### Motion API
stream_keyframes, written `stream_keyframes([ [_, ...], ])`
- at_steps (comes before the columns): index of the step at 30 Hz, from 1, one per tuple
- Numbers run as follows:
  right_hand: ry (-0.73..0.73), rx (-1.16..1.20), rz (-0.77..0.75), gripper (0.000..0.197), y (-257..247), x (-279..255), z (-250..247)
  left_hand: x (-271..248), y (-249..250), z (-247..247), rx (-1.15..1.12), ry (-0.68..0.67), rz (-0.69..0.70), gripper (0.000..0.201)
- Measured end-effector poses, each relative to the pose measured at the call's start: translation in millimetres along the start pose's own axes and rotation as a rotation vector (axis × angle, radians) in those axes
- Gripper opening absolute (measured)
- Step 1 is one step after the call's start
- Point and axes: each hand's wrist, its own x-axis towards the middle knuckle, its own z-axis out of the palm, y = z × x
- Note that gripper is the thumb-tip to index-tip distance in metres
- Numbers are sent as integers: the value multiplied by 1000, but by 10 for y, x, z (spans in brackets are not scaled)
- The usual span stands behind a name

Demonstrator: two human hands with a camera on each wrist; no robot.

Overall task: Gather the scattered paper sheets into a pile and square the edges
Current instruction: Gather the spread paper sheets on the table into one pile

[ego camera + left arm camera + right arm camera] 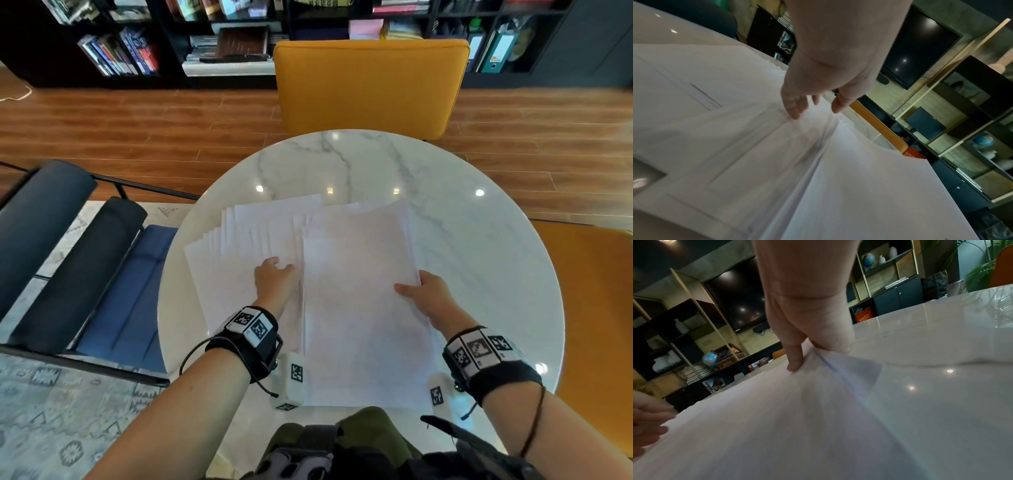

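White paper sheets lie on the round marble table. A fanned spread of sheets covers the left half; a thicker pile lies over its right side. My left hand rests with straight fingers on the fanned sheets, beside the pile's left edge. My right hand pinches the pile's right edge, thumb on top and fingers underneath, lifting that edge slightly off the table.
A yellow chair stands at the table's far side and another yellow seat at the right. A dark blue chair stands left of the table. Bookshelves line the back wall.
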Motion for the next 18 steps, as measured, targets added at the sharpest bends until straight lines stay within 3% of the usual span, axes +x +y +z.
stream_keyframes([
  [4, 55, -74, -25, 40, 2, 43, 69, 132, -25, -165, 172, 85, -151, 61],
  [9, 91, -154, -36, 64, -27, 64, 136, 190, 20, -237, 261, 99, -235, 52],
  [18, 116, -183, -42, 66, -27, 43, 156, 308, -5, -319, 249, 55, -178, 61],
])
